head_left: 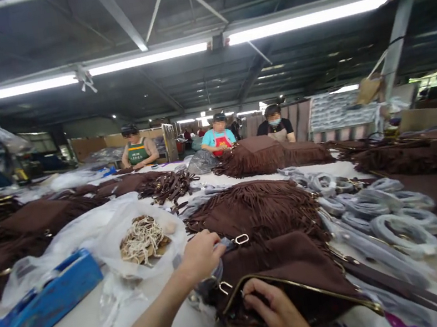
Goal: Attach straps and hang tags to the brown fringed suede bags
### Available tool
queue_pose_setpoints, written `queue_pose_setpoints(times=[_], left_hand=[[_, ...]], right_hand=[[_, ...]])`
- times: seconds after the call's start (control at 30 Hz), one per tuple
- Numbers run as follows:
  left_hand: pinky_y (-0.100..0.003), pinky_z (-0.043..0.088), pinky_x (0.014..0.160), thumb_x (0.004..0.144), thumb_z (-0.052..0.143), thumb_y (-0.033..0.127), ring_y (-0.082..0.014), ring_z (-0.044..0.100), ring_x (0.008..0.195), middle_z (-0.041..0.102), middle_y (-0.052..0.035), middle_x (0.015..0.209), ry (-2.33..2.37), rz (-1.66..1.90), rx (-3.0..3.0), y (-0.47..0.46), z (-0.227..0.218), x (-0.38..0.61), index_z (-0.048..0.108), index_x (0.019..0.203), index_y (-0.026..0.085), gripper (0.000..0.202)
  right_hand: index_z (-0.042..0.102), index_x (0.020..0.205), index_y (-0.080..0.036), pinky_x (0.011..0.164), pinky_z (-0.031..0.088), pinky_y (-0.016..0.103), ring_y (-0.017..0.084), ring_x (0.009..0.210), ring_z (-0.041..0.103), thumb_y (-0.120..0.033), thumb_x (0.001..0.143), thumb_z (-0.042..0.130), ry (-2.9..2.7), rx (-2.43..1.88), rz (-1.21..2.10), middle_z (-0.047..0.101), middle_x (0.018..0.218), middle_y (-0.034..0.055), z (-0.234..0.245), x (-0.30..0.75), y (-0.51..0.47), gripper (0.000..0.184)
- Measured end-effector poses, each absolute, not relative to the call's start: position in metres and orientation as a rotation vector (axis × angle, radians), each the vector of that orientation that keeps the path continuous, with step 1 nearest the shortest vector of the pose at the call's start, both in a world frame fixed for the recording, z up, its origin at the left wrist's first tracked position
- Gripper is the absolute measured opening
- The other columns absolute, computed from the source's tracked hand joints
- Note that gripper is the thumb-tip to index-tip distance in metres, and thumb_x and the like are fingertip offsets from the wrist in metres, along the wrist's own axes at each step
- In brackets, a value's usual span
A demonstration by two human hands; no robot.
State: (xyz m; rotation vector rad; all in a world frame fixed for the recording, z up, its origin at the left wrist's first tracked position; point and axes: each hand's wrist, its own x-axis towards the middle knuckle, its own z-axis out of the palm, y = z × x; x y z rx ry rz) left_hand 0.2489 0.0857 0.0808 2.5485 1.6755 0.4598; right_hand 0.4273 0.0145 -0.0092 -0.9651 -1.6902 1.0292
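Note:
A brown suede bag (292, 269) with a gold zip edge lies open in front of me. My right hand (276, 311) is closed on the bag's near rim, its fingers curled into the opening. My left hand (200, 254) is closed around a grey strap or wrapped piece beside the bag's metal ring (241, 239). Behind the bag lies a pile of brown fringed bags (255, 207).
A blue tray (37, 311) and a clear plastic bag of pale cords (143, 239) sit at left. Coiled wrapped straps (397, 216) lie at right. More brown bags (268, 157) and loose straps (172, 186) cover the table. Three people work at the far end.

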Motion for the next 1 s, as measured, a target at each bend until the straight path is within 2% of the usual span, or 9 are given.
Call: queue_pose_setpoints(times=[0.07, 0.17, 0.23, 0.33, 0.43, 0.53, 0.63, 0.8, 1.0], left_hand=[[-0.034, 0.042, 0.089, 0.085, 0.057, 0.028, -0.0265, 0.059, 0.103, 0.066, -0.0115, 0.105, 1.7, 0.427, 2.546, 0.101, 0.073, 0.262, 0.067, 0.097, 0.017, 0.019], [-0.032, 0.044, 0.083, 0.077, 0.065, 0.018, -0.0263, 0.062, 0.098, 0.068, -0.0099, 0.099, 1.679, 0.382, 2.514, 0.121, 0.06, 0.274, 0.066, 0.09, 0.018, 0.013], [-0.029, 0.044, 0.077, 0.08, 0.06, 0.015, -0.0234, 0.064, 0.091, 0.069, -0.0071, 0.092, 1.659, 0.412, 2.498, 0.126, 0.055, 0.274, 0.064, 0.085, 0.018, 0.007], [-0.026, 0.041, 0.074, 0.089, 0.05, 0.017, -0.0193, 0.063, 0.086, 0.068, -0.0038, 0.089, 1.617, 0.524, 2.496, 0.117, 0.054, 0.268, 0.06, 0.087, 0.02, 0.011], [-0.025, 0.041, 0.071, 0.091, 0.046, 0.019, -0.0177, 0.062, 0.081, 0.068, -0.002, 0.085, 1.558, 0.651, 2.49, 0.096, 0.051, 0.26, 0.059, 0.09, 0.02, 0.014], [-0.028, 0.043, 0.077, 0.09, 0.046, 0.017, -0.0199, 0.063, 0.086, 0.07, -0.0036, 0.09, 1.454, 0.854, 2.499, 0.077, 0.043, 0.258, 0.063, 0.101, 0.021, 0.021], [-0.032, 0.044, 0.086, 0.091, 0.044, 0.016, -0.021, 0.062, 0.094, 0.07, -0.0055, 0.101, 1.274, 1.013, 2.551, 0.068, 0.036, 0.259, 0.064, 0.11, 0.022, 0.029], [-0.03, 0.047, 0.084, 0.092, 0.04, 0.015, -0.0189, 0.059, 0.094, 0.061, -0.0086, 0.113, 1.152, 1.167, 2.594, 0.067, 0.034, 0.261, 0.068, 0.101, 0.021, 0.03], [-0.03, 0.046, 0.079, 0.091, 0.041, 0.014, -0.0196, 0.058, 0.088, 0.062, -0.0075, 0.097, 1.188, 1.141, 2.598, 0.064, 0.035, 0.265, 0.067, 0.095, 0.02, 0.027]], right_hand=[[0.053, 0.072, -0.021, 0.069, 0.039, 0.025, 0.017, 0.071, 0.048, -0.036, 0.087, 0.052, -1.67, -0.962, 1.049, 0.051, 0.07, -0.0023, -0.007, 0.428, 0.013, 0.021], [0.058, 0.072, -0.021, 0.071, 0.04, 0.026, 0.018, 0.073, 0.05, -0.038, 0.084, 0.058, -1.604, -0.943, 1.094, 0.055, 0.071, -0.0013, -0.004, 0.428, 0.013, 0.02], [0.06, 0.071, -0.02, 0.07, 0.042, 0.027, 0.018, 0.072, 0.052, -0.04, 0.082, 0.062, -1.529, -0.927, 1.121, 0.057, 0.07, -0.0006, -0.002, 0.429, 0.015, 0.022], [0.064, 0.068, -0.019, 0.067, 0.042, 0.027, 0.017, 0.067, 0.053, -0.043, 0.079, 0.067, -1.39, -0.921, 1.144, 0.06, 0.065, -0.0002, 0.001, 0.427, 0.019, 0.026], [0.066, 0.069, -0.018, 0.059, 0.04, 0.024, 0.014, 0.06, 0.051, -0.048, 0.073, 0.074, -1.204, -0.915, 1.216, 0.062, 0.061, 0.0, 0.002, 0.421, 0.025, 0.031], [0.068, 0.072, -0.017, 0.05, 0.036, 0.022, 0.011, 0.05, 0.047, -0.053, 0.065, 0.079, -1.038, -0.946, 1.236, 0.061, 0.055, -0.0006, -0.003, 0.414, 0.033, 0.039], [0.067, 0.067, -0.016, 0.045, 0.032, 0.022, 0.009, 0.044, 0.043, -0.055, 0.063, 0.08, -0.98, -0.973, 1.21, 0.058, 0.051, -0.0019, -0.009, 0.411, 0.038, 0.042], [0.064, 0.064, -0.015, 0.049, 0.036, 0.023, 0.011, 0.048, 0.048, -0.052, 0.065, 0.079, -0.996, -0.961, 1.234, 0.058, 0.052, -0.0013, -0.012, 0.414, 0.04, 0.04], [0.062, 0.062, -0.016, 0.049, 0.038, 0.023, 0.012, 0.049, 0.051, -0.052, 0.062, 0.081, -0.99, -0.956, 1.278, 0.058, 0.053, -0.0014, -0.006, 0.415, 0.037, 0.041]])
